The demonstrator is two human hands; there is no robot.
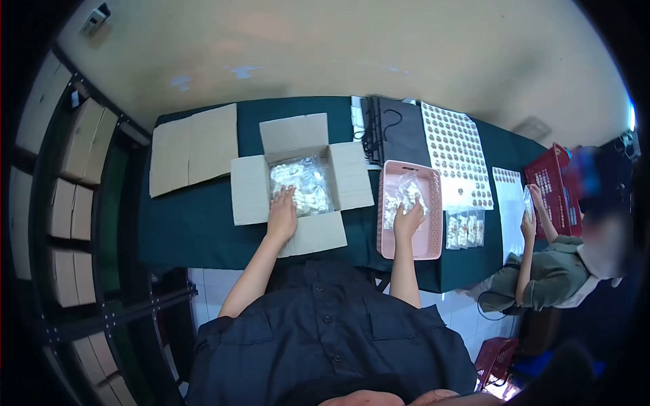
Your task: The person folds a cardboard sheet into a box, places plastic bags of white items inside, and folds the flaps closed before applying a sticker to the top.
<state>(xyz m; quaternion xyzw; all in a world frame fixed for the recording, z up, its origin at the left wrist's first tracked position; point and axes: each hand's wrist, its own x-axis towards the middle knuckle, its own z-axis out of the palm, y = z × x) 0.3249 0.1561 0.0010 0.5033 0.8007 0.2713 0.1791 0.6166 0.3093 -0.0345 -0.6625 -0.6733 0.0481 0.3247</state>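
My left hand (283, 215) lies over the front of an open cardboard box (352, 177), its fingers stretched out on clear plastic bags (308, 193) of small white pieces inside. To the right, my right hand (409, 220) is in a pink plastic basket (431, 245). Its fingers are closed on a clear plastic bag (409, 188) of white pieces. More bagged white pieces (390, 210) lie beside that hand in the basket. What exactly the white pieces are is too small to tell.
Flat cardboard (196, 149) lies at the table's left. A black folded bag (403, 132), a sticker sheet (457, 152) and several filled packets (465, 229) are at right. A co-worker (555, 271) holds a small bag beside a red crate (552, 193). Shelves of boxes (64, 210) stand left.
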